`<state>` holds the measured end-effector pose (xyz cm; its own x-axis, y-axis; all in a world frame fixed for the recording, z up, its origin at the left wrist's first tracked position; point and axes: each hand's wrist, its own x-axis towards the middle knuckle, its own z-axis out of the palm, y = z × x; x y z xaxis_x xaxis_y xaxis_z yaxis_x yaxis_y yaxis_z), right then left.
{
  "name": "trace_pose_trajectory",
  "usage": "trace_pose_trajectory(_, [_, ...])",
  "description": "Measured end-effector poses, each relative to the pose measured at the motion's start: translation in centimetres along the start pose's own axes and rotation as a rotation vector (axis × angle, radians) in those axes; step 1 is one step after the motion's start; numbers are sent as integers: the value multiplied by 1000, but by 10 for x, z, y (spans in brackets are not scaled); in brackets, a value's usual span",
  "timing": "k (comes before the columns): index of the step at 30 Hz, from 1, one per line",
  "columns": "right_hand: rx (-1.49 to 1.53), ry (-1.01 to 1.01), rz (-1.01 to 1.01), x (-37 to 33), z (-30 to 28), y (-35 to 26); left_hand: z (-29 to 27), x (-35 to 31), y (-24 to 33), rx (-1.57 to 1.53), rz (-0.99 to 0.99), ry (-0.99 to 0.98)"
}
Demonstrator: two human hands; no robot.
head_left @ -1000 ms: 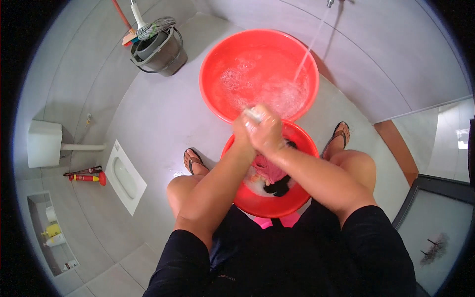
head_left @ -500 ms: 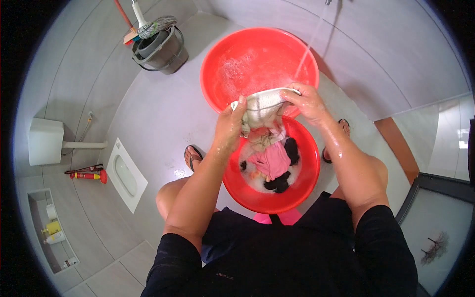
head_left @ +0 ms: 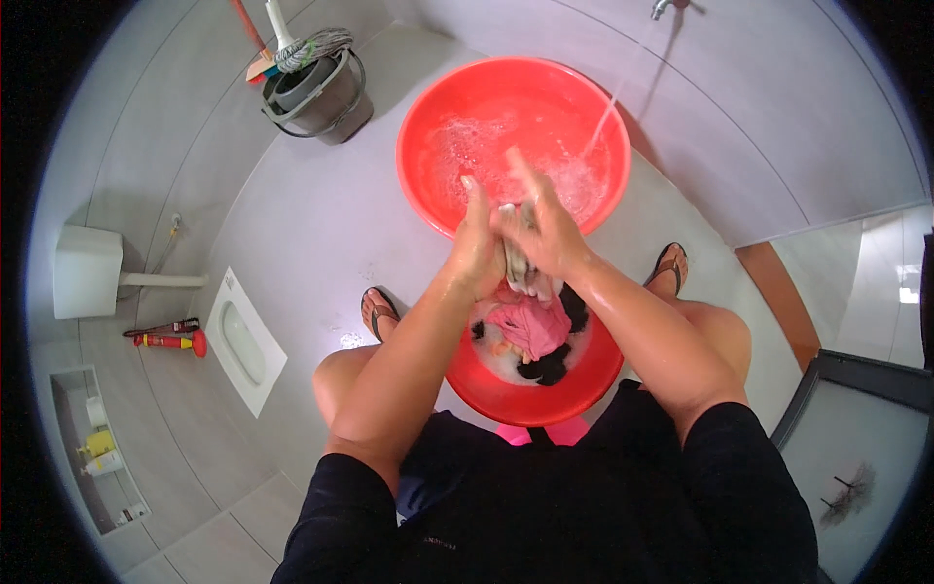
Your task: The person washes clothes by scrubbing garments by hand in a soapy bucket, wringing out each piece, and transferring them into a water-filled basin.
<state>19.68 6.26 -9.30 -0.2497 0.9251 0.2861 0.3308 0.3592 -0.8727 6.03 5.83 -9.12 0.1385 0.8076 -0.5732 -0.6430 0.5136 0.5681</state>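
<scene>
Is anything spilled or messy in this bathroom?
Mostly tidy. Water runs from the tap into the big red basin while both hands, left hand and right hand, rub a pale cloth. A small wet patch sits on the floor.

Up and to the left of the hands stands a dark grey plastic bucket (head_left: pixel 321 92) with a string mop head (head_left: pixel 311 47) resting in it — a red-handled tool leans just beside it. Far to the left hangs a white boxy cistern (head_left: pixel 86 273), and below it a red and yellow bottle (head_left: pixel 167 341) lies on the grey floor tiles (head_left: pixel 292 243) near a white squat toilet pan (head_left: pixel 243 341). Lower left, a recessed wall shelf (head_left: pixel 73 457) holds a yellow bottle (head_left: pixel 97 444). To the right — a dark-framed door (head_left: pixel 856 438).
</scene>
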Motion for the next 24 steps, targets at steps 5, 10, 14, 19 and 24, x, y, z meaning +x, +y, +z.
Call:
trace_pose_trajectory(5, [-609,-465,-218,-11,-34,5,-16,-14,13,419,-59,-163])
trace_pose_trajectory(10, [-385,-142,124,-25,-43,43,-60,-4,-29,516,-94,-151])
trace_pose_trajectory(14, [383,-52,511,-49,-11,1,-64,-20,-70,77,-374,-178])
trace_pose_trajectory(19, [-692,-109,-135,-124,19,-85,-53,-56,-84,-283,-289,-510])
trace_pose_trajectory(24, [-180,167,509,-99,44,0,-57,-36,-166,-465,11,189])
